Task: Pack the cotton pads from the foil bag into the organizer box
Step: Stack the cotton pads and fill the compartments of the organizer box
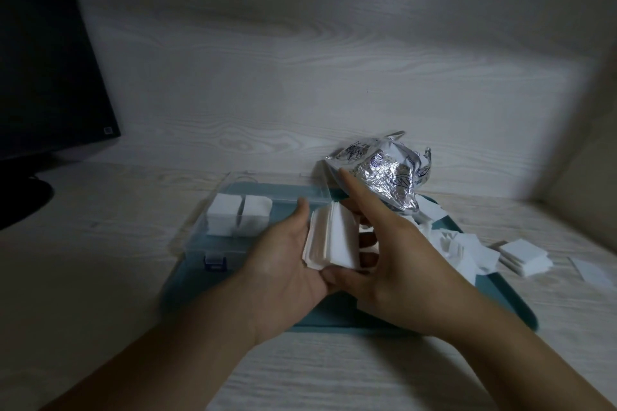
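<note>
Both hands w/ a stack of white square cotton pads (330,237) above a teal plastic tray (334,314); left hand (287,264) cradles it, fingers curled beneath; right hand (390,253) grips it from the right, forefinger extended; clear plastic organizer box (233,210), 2 pad stacks inside, lies left; crumpled silver foil bag (384,173) behind; loose pads (524,255) at right.

I could read no words or numbers anywhere. The foil bag (387,170) carried blue printed marks, leaf-like drawings and what might have been lettering, but the crumpled surface and the blur left them illegible to me. On the lower corner of the dark monitor (50,60) sat a small square sticker or logo (107,130), too small to make out.
</note>
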